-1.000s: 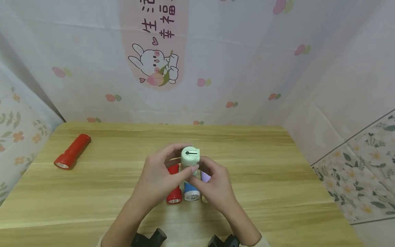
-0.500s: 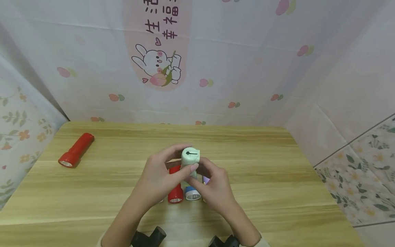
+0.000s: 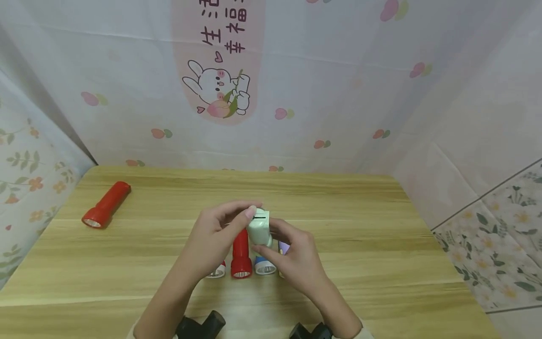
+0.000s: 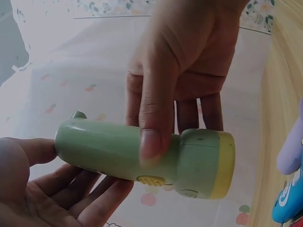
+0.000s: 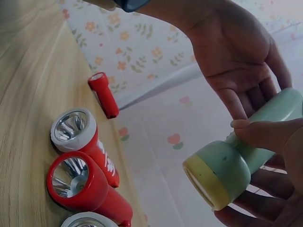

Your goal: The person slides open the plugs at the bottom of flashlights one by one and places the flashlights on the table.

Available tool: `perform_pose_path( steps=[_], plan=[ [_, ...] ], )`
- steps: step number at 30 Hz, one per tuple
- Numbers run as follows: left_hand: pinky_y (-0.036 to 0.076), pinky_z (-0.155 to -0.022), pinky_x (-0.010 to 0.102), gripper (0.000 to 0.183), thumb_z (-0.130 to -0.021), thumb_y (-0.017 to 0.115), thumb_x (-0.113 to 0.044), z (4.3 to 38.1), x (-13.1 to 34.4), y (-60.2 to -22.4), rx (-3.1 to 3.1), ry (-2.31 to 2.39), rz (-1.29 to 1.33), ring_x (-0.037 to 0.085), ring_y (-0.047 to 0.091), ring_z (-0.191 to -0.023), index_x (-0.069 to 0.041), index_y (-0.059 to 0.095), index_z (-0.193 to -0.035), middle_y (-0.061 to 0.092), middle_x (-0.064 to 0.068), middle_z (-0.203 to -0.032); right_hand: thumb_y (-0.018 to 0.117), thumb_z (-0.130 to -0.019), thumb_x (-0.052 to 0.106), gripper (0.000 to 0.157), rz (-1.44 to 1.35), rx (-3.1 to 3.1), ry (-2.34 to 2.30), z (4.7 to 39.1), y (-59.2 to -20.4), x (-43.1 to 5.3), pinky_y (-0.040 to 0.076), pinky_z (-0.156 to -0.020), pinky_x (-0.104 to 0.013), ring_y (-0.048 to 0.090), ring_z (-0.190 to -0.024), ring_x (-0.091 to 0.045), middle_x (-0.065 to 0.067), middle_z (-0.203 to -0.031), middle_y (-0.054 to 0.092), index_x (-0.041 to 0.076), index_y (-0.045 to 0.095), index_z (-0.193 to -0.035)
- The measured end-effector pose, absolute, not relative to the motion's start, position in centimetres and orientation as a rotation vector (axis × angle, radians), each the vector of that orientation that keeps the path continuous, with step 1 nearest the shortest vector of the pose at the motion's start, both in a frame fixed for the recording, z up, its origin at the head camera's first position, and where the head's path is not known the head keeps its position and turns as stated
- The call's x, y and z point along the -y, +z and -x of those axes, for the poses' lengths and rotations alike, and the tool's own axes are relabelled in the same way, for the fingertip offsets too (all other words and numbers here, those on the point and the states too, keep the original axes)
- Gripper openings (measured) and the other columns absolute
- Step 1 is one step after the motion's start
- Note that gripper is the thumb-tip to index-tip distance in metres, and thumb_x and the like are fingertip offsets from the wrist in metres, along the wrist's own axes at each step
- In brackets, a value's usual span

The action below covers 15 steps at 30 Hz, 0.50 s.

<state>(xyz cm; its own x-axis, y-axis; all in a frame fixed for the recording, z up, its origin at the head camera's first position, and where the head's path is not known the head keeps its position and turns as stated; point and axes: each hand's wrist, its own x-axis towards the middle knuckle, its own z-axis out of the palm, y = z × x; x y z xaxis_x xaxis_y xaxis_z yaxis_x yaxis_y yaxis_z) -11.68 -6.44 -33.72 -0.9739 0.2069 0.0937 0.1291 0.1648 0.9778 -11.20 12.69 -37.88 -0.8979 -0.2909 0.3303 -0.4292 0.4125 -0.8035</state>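
Both hands hold a pale green flashlight [image 3: 259, 231] above the table, its tail end up in the head view. Its yellow head ring and ridged yellow switch show in the left wrist view, where the barrel [image 4: 109, 144] lies across the picture. My left hand [image 3: 213, 230] has its thumb at the tail end and its fingers along the far side. The right hand [image 3: 294, 247] grips the barrel close to the head, thumb on one side and fingers on the other. Beneath the hands lie a red flashlight [image 3: 241, 259] and a blue one with a white rim [image 3: 265, 267].
A white-rimmed red flashlight [image 5: 75, 132] lies beside the plain red one, partly hidden by the left hand in the head view. A purple flashlight [image 3: 283, 246] lies at the row's right end. Another red flashlight [image 3: 106, 205] lies far left. A printed curtain [image 3: 338, 94] hangs behind the table.
My left thumb has moved from the flashlight's near side up to its tail end. The green flashlight has tilted, showing more of its barrel. The white-rimmed red flashlight now shows more.
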Motion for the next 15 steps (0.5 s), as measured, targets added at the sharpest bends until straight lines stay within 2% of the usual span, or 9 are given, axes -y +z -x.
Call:
perform_pose_path(
  steps=[9, 15],
  plan=[
    [0.052, -0.105, 0.044, 0.028, -0.101, 0.062, -0.031, 11.89, 7.01, -33.54, -2.257, 1.960, -0.320, 0.018, 0.067, -0.116, -0.017, 0.073, -0.123, 0.075, 0.000, -0.117, 0.084, -0.082, 0.013, 0.049, -0.662, 2.548, 1.520, 11.20, -37.78, -12.65, 0.059, -0.094, -0.036, 0.074, -0.108, -0.016, 0.000, -0.122, 0.074, 0.016, 0.068, -0.129],
    [0.053, -0.101, 0.039, 0.028, -0.099, 0.065, -0.031, 12.06, 7.02, -33.68, -2.216, 1.987, -0.287, 0.017, 0.068, -0.114, -0.016, 0.074, -0.121, 0.077, 0.001, -0.113, 0.083, -0.082, 0.009, 0.053, -0.708, 2.539, 1.526, 11.21, -37.82, -12.57, 0.059, -0.092, -0.033, 0.075, -0.106, -0.017, -0.003, -0.121, 0.075, 0.013, 0.067, -0.132]
  ],
)
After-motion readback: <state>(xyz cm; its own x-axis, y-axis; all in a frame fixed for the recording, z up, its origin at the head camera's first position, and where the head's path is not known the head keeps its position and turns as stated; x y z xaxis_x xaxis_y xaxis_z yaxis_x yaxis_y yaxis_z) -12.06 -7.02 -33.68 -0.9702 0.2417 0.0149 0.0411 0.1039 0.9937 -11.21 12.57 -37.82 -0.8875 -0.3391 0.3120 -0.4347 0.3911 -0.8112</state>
